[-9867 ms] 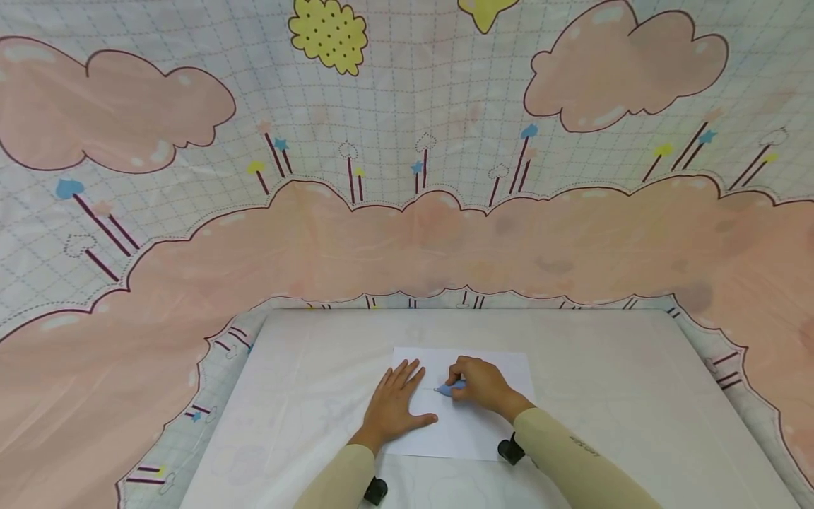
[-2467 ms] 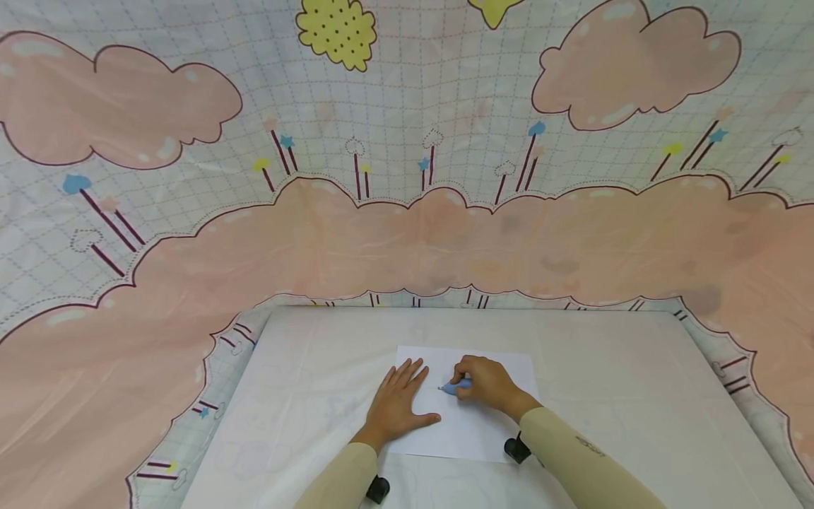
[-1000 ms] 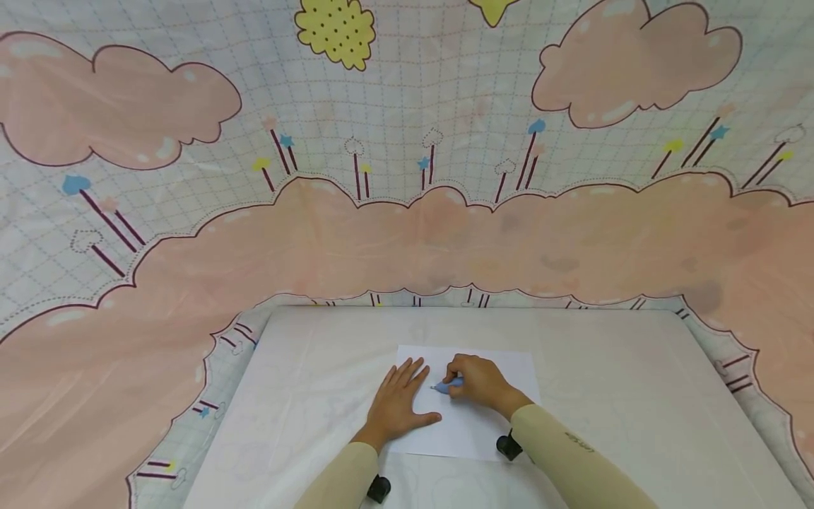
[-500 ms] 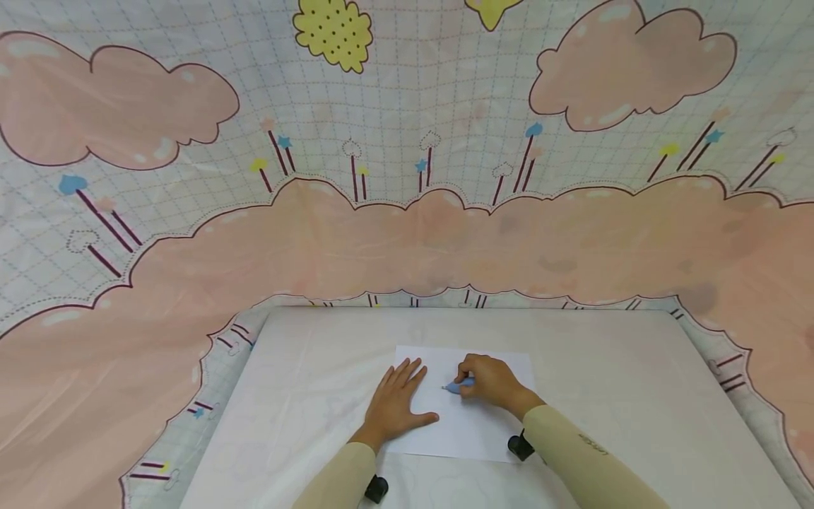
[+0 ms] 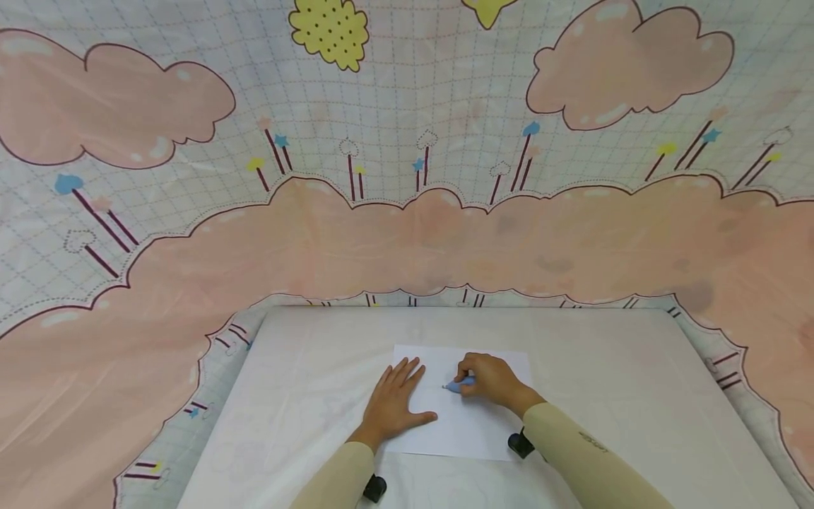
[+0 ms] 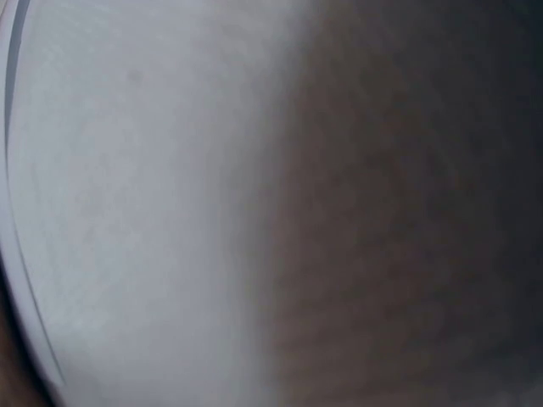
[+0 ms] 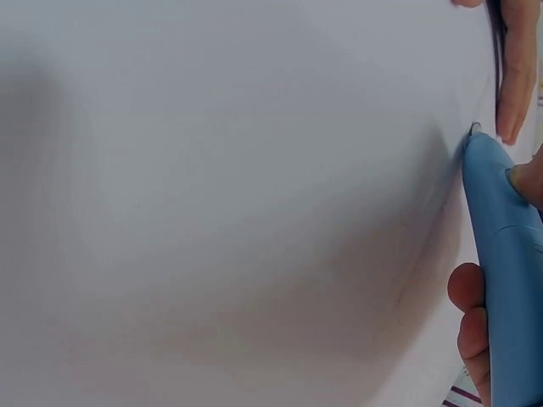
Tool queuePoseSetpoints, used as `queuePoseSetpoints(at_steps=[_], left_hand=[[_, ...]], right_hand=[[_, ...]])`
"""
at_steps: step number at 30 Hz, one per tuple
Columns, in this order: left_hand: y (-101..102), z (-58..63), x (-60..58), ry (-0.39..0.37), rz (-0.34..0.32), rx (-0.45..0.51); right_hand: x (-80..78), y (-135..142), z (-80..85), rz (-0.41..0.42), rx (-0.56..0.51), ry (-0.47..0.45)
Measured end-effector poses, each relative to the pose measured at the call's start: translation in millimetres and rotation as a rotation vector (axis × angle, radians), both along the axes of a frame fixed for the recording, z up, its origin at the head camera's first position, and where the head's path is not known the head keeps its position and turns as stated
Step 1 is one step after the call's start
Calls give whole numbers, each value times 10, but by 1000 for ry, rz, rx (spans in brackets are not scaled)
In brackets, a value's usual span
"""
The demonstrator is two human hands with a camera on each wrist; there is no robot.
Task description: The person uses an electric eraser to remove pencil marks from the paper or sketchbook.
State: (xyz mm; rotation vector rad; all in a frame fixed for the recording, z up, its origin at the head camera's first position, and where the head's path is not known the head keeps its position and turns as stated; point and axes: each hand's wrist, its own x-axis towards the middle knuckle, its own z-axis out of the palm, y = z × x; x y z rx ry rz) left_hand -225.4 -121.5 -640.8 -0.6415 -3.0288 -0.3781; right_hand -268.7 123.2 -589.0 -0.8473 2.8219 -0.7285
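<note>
My left hand (image 5: 394,403) lies flat with fingers spread on the left part of a white sheet of paper (image 5: 461,435). Over the sheet's middle, my right hand (image 5: 494,383) grips a thick light-blue pen-shaped tool (image 5: 459,386). Its tip points left, toward the left hand. Seen from the right wrist, the tool (image 7: 509,271) has a smooth body with a seam and a narrow metal tip right at the paper, and curled fingertips (image 7: 467,288) hold its side. Fingers of the left hand (image 7: 516,76) show beyond the tip. Blur and dark shading fill most of the left wrist view.
The paper lies on a table under a white cloth (image 5: 305,396). Behind and at the sides hangs a printed sheet (image 5: 445,247) with pink clouds. Black wrist cameras (image 5: 375,488) sit under both sleeves.
Over the last second my right hand and the blue tool have shifted a little to the right over the paper. The left hand stays in place; the head view has shifted slightly.
</note>
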Motion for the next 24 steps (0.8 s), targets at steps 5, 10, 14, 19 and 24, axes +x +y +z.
queuePoseSetpoints(at_steps=[5,10,14,19,24], left_hand=[[-1,-18,-4,3,-1,0],[4,-32,-8,7,0,-9],[2,-33,-9,7,-3,0],[-4,-31,-3,6,-3,5],[-6,-24,7,8,-2,4]], right_hand=[[-2,-74,12,18,-5,3],[11,-147,43,28,-5,4],[15,-194,43,26,-4,7],[8,-234,14,19,10,16],[8,-268,15,24,1,16]])
